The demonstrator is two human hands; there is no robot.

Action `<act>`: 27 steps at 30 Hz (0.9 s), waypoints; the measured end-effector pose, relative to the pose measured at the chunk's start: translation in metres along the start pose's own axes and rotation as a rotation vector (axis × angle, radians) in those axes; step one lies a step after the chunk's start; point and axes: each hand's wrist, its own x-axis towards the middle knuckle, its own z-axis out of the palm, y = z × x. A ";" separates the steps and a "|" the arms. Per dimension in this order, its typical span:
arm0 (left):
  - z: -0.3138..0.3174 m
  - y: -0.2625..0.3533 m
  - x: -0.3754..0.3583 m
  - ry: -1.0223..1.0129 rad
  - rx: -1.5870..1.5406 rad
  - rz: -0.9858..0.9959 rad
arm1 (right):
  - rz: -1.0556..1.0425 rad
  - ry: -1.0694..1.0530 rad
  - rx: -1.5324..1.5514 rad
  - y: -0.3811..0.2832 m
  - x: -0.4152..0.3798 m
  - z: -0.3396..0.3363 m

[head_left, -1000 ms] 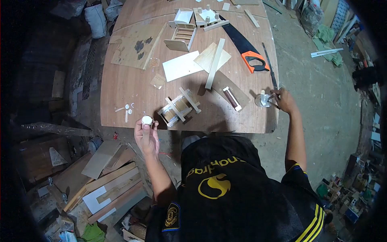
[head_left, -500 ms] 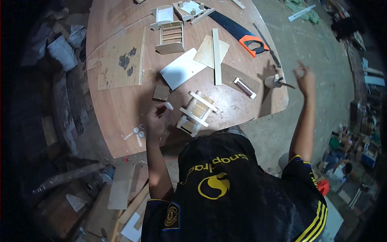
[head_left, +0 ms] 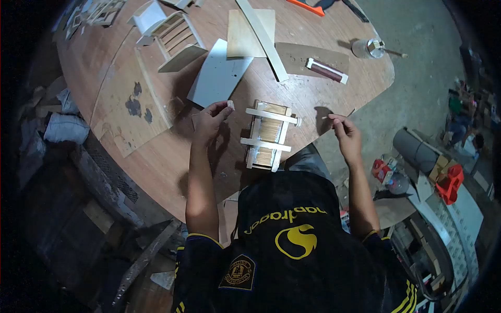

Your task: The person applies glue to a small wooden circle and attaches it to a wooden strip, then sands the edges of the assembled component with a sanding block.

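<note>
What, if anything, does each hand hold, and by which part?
Left hand: a small pale piece, exact grip spot unclear. Right hand: seemingly a thin stick, pinched apparently mid-length.

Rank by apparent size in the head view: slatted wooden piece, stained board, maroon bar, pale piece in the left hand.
1. Stained board
2. Slatted wooden piece
3. Maroon bar
4. Pale piece, partly covered by the left hand

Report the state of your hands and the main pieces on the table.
Left hand: pinching a small white piece
Right hand: pinching a thin item, too small to identify
Slatted wooden assembly: lying, two strips across it
Jar: standing, stick jutting out
Long wooden strip: lying across pale plywood
White board: flat
Stained plywood sheet: flat
</note>
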 end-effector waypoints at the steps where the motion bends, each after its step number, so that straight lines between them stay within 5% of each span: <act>1: 0.003 0.000 0.003 -0.005 -0.001 -0.010 | 0.051 0.010 0.027 0.008 0.000 0.006; 10: 0.013 -0.002 0.006 -0.031 0.025 -0.108 | 0.278 0.003 0.270 0.028 0.008 0.037; 19: 0.020 -0.006 0.002 -0.034 -0.010 -0.175 | -0.064 -0.198 0.083 0.038 0.007 0.048; 27: 0.019 -0.001 0.000 -0.040 0.033 -0.171 | 0.045 -0.147 0.186 0.041 0.001 0.062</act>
